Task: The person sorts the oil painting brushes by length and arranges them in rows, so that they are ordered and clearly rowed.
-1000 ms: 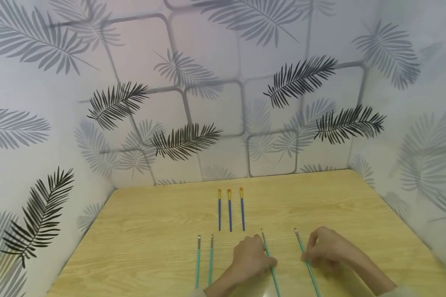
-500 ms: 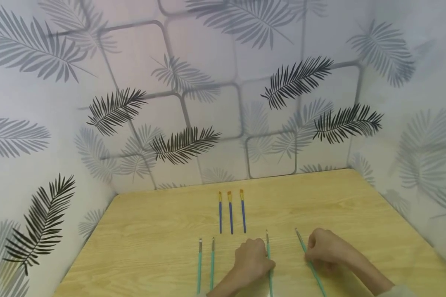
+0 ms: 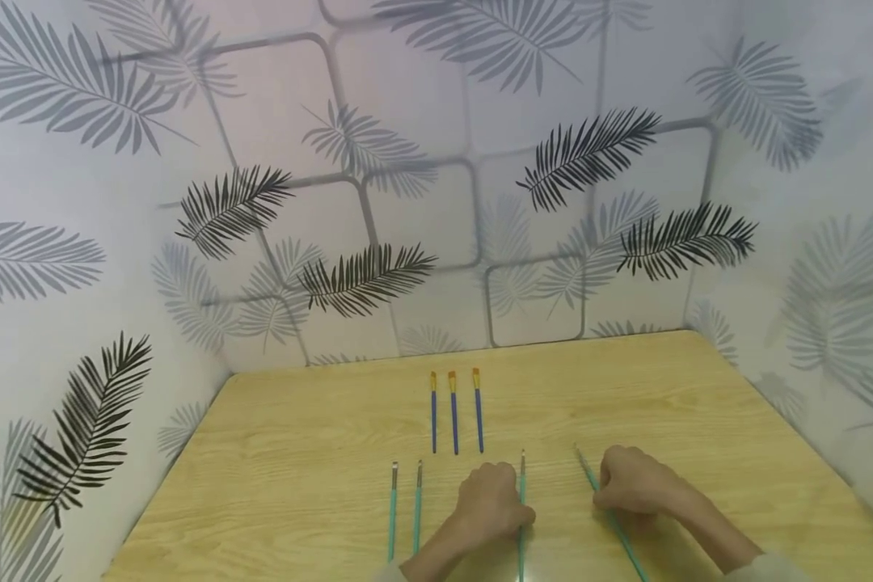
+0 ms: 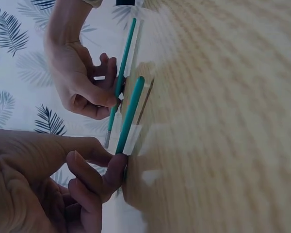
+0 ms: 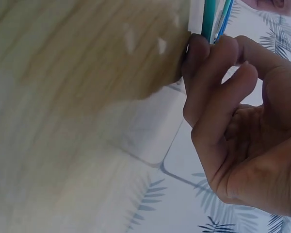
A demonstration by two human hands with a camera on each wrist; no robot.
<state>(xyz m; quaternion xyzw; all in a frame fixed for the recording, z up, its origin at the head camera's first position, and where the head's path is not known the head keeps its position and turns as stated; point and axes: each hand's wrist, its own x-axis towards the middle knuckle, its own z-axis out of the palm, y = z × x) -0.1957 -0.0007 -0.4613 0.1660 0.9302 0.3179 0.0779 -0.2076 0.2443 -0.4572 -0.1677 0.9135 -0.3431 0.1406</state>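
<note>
My left hand (image 3: 486, 505) pinches a teal-handled paintbrush (image 3: 522, 485) between thumb and finger, low over the wooden table. That brush points nearly straight away from me in the head view. Farther right, my right hand (image 3: 634, 482) pinches another teal paintbrush (image 3: 626, 543), which slants with its bristle end to the left. In the left wrist view, the left hand's brush (image 4: 131, 114) shows its rounded handle end, with the right hand (image 4: 75, 73) beyond. The right wrist view shows the right fingers (image 5: 213, 82) at a teal handle (image 5: 209, 19); its bristles are out of sight there.
Two more teal paintbrushes (image 3: 393, 517) lie side by side left of my left hand. Three blue-handled brushes (image 3: 455, 420) lie in a row farther back, bristles toward the wall. The wooden table (image 3: 298, 453) meets a leaf-patterned wall (image 3: 436, 210) at its back edge.
The left hand's brush has swung from a slant to nearly straight, its bristle end shifting right. The right hand's brush has become slightly more slanted. Both hands have kept hold.
</note>
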